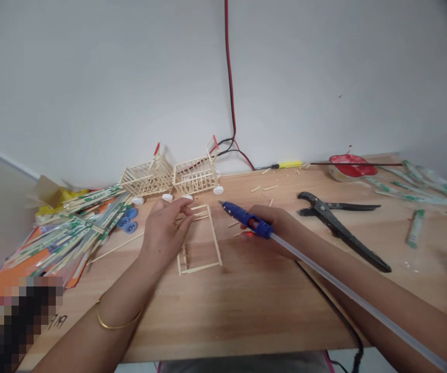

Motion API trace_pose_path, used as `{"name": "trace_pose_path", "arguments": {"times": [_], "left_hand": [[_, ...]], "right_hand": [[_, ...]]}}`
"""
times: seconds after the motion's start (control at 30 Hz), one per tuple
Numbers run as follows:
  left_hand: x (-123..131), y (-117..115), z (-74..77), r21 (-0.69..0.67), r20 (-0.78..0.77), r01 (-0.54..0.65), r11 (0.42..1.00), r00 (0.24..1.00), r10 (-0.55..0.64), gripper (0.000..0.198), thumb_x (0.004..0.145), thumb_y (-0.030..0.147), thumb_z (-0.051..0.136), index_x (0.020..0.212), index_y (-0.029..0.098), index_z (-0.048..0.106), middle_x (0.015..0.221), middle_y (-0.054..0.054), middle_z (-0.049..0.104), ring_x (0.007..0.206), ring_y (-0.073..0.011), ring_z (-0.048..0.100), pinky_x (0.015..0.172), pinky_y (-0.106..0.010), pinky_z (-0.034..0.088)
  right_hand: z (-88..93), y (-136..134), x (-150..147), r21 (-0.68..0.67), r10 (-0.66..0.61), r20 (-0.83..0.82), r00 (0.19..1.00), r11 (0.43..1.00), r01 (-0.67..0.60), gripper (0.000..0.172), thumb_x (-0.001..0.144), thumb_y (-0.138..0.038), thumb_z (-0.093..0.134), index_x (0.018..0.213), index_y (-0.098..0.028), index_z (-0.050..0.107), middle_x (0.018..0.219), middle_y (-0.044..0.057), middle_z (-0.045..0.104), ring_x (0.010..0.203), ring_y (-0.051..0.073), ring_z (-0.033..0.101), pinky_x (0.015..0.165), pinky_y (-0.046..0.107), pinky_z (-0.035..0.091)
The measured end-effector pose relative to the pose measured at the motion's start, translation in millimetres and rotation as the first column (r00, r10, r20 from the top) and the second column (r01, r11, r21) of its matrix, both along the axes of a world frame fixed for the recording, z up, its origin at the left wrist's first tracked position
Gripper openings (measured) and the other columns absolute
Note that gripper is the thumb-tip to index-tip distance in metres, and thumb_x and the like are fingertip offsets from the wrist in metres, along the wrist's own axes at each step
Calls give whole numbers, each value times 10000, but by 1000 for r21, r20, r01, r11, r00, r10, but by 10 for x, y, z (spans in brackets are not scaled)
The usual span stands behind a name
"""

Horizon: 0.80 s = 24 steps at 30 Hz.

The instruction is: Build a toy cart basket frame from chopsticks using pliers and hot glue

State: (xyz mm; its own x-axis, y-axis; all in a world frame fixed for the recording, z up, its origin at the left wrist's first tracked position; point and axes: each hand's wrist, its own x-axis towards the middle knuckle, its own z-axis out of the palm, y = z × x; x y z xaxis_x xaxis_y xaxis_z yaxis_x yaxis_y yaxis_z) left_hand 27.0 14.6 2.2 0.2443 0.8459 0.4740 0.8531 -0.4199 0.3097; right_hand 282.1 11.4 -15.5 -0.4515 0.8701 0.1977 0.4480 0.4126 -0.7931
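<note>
My left hand (161, 230) is closed in a pinch at the upper left corner of a small rectangular frame of thin wooden sticks (214, 235) lying flat on the table. The fingers hide that corner and part of the frame's left side. In my right hand (273, 228) is a blue hot glue gun (242, 215), its metal nozzle pointing left, above and apart from the frame's upper right corner. A long clear glue stick (347, 290) runs out of its back along my right forearm.
Two stick carts (149, 176) with white wheels stand behind my left hand. Blue wheels (128, 223) and bundled wrapped sticks (71, 233) lie at left. Black cutters (340, 223) lie at right, a red bowl (353, 168) behind them. A black cord (335, 305) hangs over the front edge.
</note>
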Motion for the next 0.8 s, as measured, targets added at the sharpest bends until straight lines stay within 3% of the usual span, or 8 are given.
{"name": "trace_pose_path", "arguments": {"times": [0.8], "left_hand": [[-18,21,-36,7,59,6,1000,998,-6,236,806,215,585,1038,210,624,822,-27,693,843,-208,582,751,-345,438]], "right_hand": [[-1,-6,-7,37,32,65,997,999,-34,224,760,-396,614,818,-180,630,793,49,637,720,181,584,635,271,422]]}}
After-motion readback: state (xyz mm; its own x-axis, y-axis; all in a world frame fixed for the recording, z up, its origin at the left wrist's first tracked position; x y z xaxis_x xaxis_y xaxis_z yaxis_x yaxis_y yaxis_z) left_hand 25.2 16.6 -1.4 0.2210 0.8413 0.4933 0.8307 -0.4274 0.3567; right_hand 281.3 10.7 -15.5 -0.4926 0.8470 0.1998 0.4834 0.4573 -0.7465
